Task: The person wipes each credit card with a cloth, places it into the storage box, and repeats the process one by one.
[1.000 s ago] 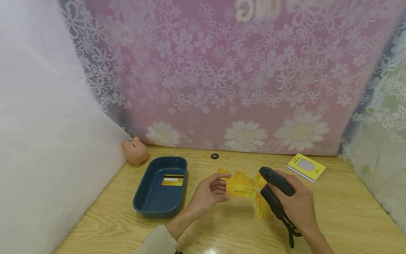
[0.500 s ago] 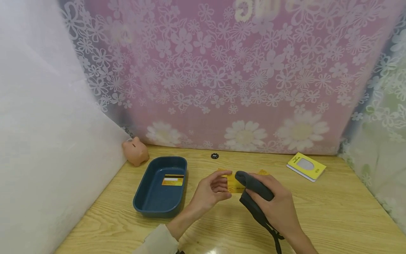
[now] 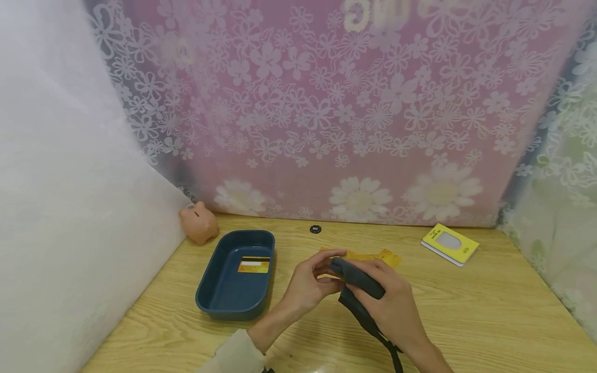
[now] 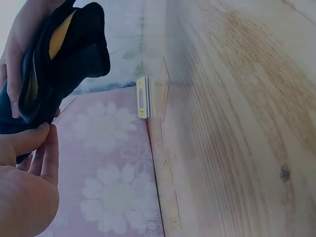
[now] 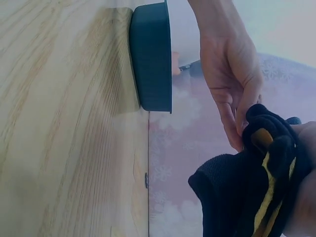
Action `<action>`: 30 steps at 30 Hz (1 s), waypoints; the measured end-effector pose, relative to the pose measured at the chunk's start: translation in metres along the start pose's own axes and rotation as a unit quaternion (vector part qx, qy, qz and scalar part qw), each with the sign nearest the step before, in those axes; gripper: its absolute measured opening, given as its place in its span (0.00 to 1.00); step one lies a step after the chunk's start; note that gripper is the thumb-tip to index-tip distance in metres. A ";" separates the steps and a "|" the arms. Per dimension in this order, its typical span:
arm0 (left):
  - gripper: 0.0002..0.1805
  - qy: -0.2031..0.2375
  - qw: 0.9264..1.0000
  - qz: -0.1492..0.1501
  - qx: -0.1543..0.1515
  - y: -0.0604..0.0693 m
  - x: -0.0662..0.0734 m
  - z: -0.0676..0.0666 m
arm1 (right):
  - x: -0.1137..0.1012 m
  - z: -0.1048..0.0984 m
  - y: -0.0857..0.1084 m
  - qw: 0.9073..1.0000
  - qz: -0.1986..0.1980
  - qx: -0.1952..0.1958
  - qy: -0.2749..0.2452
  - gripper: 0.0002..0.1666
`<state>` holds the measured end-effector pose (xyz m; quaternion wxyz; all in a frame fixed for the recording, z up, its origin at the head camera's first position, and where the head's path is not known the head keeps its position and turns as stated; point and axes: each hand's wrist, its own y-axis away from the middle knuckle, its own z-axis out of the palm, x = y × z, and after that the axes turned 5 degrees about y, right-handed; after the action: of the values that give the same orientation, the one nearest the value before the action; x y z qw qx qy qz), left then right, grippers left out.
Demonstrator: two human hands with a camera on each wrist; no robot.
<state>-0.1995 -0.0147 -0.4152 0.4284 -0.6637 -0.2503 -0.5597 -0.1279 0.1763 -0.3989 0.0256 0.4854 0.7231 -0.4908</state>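
Observation:
In the head view a dark cloth pouch (image 3: 361,284) with a hanging cord is gripped by the right hand (image 3: 394,308), thumb and fingers curled round it. The left hand (image 3: 305,285) meets its left end. The left wrist view shows the left hand's (image 4: 29,182) thumb and fingers pinching the edge of the pouch (image 4: 81,61), whose folds show yellow inside. Fingers of the left hand (image 5: 232,69) also reach the pouch (image 5: 229,187) in the right wrist view. Yellow-orange cards (image 3: 391,257) lie behind the hands, partly hidden; whether a card is between the fingers, I cannot tell.
A blue tray (image 3: 224,295) at the left holds one yellow card (image 3: 254,264). A pink piggy bank (image 3: 199,224) stands behind it. A black chip (image 3: 315,229) lies at the back, and a yellow booklet (image 3: 450,244) at the back right of the wooden table.
My right hand has moved left with the pouch, up to the left hand's fingers. The card seen at the left fingertips is now hidden. The left hand has barely moved.

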 end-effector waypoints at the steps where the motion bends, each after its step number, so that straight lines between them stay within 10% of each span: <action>1: 0.33 -0.002 1.000 0.002 0.000 0.000 0.000 0.000 | 0.000 0.000 0.000 1.000 0.001 0.001 0.006 0.36; 30: 0.31 0.021 0.999 -0.029 0.041 0.006 -0.004 -0.013 | 0.040 -0.028 0.003 0.988 0.107 0.072 0.091 0.33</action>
<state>-0.2026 -0.0282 -0.4202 0.4444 -0.6261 -0.2828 -0.5749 -0.1344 0.2239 -0.4072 -0.0228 0.6030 0.6293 -0.4897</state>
